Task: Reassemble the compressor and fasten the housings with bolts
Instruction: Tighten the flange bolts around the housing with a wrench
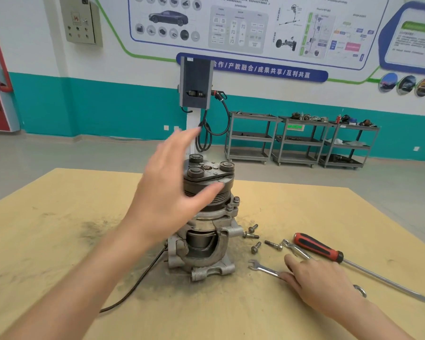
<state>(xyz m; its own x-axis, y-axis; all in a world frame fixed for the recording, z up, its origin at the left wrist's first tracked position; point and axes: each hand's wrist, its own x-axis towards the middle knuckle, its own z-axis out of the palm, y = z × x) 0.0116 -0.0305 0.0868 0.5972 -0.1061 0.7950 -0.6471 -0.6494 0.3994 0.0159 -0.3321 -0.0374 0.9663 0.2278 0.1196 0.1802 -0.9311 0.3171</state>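
fingers (pixel 291 263) among spanners (pixel 264 268), bolts (pixel 255 247)

Bright even light, soft shadows, blurred edges, wide-angle bowing

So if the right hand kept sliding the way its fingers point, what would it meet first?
Probably the open-end wrench: the right hand lies flat on the table with fingertips already at its shank. Beyond that stands the compressor.
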